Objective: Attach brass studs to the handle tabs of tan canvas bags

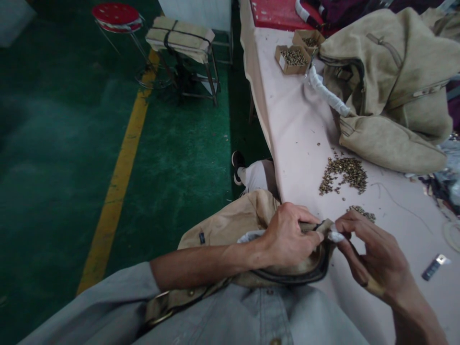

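Note:
A khaki canvas bag (230,218) with dark trim lies across my lap against the table edge. My left hand (289,235) is closed round the bag's trimmed edge, thumb on top. At the corner of that edge, my right hand (373,254) pinches with thumb and forefinger. Something white, like tape or wrapping, shows at those fingertips; whether a small part sits between them is hidden. Just beyond my right hand lies a small pile of metal pieces (361,213), with a larger pile of brass-coloured studs (345,175) farther up the table.
Another khaki bag (391,81) with a white-wrapped handle rests on the table (283,143). Two small boxes (293,60) of metal pieces stand at the far side. A small dark cutter-like tool (434,267) lies at right. Stools (117,17) stand on the green floor.

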`<state>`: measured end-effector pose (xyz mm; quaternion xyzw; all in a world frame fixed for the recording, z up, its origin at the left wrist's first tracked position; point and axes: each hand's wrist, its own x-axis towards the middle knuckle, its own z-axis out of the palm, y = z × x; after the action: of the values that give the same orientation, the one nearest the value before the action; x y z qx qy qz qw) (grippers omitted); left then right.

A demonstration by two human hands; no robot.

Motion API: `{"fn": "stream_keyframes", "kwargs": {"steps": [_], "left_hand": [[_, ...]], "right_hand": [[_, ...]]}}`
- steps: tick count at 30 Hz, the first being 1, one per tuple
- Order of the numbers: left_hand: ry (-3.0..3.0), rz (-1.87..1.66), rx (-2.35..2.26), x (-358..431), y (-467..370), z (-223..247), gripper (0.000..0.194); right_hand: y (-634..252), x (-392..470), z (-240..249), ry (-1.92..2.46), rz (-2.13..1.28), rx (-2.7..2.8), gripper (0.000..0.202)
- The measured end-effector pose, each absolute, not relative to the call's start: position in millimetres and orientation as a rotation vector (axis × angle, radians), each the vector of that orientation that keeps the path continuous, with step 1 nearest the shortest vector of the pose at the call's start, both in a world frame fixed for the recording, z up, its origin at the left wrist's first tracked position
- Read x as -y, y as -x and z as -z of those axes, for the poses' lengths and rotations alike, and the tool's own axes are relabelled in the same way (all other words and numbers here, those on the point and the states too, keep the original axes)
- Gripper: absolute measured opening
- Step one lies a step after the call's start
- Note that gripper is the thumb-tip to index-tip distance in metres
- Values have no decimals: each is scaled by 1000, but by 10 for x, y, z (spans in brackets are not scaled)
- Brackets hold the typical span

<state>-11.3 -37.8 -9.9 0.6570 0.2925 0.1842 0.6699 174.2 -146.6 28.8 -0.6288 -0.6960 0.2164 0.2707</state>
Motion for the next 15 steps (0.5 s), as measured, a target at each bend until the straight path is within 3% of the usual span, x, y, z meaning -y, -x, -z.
{"fn": "stream_keyframes", "kwargs": {"steps": [9, 12, 15], "left_hand": [[-1748, -426, -531, 397, 149, 7, 18], [-1802, -410, -505, 404, 170, -7, 16], [-1788, -360, -503, 409, 185, -6, 14]], "right_hand": [[-1996, 1444, -297, 1789, -1096, 1560, 15], [-2055, 1369, -310, 1749, -1138, 1629, 14], [-2054, 1293, -360, 1656, -1196, 1788, 25]]}}
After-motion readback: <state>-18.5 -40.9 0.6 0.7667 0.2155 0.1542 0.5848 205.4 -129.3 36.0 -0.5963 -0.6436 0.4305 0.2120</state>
